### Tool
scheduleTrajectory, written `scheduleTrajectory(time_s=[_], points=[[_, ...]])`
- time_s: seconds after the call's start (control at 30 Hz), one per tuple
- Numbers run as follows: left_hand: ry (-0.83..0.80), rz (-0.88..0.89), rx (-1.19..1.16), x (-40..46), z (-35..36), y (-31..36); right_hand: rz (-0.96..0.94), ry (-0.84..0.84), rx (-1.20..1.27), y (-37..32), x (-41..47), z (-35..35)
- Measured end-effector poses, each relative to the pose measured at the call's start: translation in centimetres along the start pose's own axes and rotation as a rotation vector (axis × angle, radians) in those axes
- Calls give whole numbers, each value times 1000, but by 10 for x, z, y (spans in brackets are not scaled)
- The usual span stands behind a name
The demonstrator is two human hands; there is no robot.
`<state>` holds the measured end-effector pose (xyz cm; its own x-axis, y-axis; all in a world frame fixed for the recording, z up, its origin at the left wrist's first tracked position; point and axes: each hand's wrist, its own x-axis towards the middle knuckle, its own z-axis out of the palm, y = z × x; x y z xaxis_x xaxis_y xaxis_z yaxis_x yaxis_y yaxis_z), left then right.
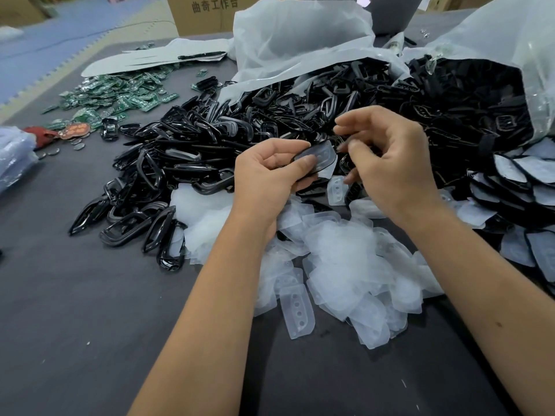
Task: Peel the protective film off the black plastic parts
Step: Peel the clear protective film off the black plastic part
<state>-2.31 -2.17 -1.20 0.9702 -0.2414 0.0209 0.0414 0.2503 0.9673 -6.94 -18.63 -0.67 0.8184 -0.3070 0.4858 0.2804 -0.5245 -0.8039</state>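
Note:
My left hand (270, 172) grips a black plastic part (318, 157) with a translucent film over its face, thumb pressed on top. My right hand (387, 157) hovers just to the right of the part, fingers curled, thumb and forefinger near the film's edge; I cannot tell whether they touch it. A loose piece of film (335, 190) with round holes hangs just below the part. Peeled films (336, 265) lie heaped under my wrists. A big heap of black frame parts (186, 163) lies to the left, and film-covered parts (516, 181) are stacked at the right.
Open plastic bags (300, 40) spill more black parts (450, 94) at the back. Green circuit boards (120, 94) and coin cells (78, 144) lie at the far left. A cardboard box (204, 13) stands behind the dark grey table mat (90, 310).

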Motion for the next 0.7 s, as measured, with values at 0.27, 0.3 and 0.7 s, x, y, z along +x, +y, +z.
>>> scheduleTrajectory(time_s=[0.27, 0.3, 0.7], points=[[103, 153, 212, 0, 3, -3, 311, -51, 308, -1, -2, 7], [165, 180, 260, 0, 4, -4, 329, -16, 346, -2, -2, 9], [449, 298, 366, -1, 24, -11, 312, 142, 426, -17, -11, 27]])
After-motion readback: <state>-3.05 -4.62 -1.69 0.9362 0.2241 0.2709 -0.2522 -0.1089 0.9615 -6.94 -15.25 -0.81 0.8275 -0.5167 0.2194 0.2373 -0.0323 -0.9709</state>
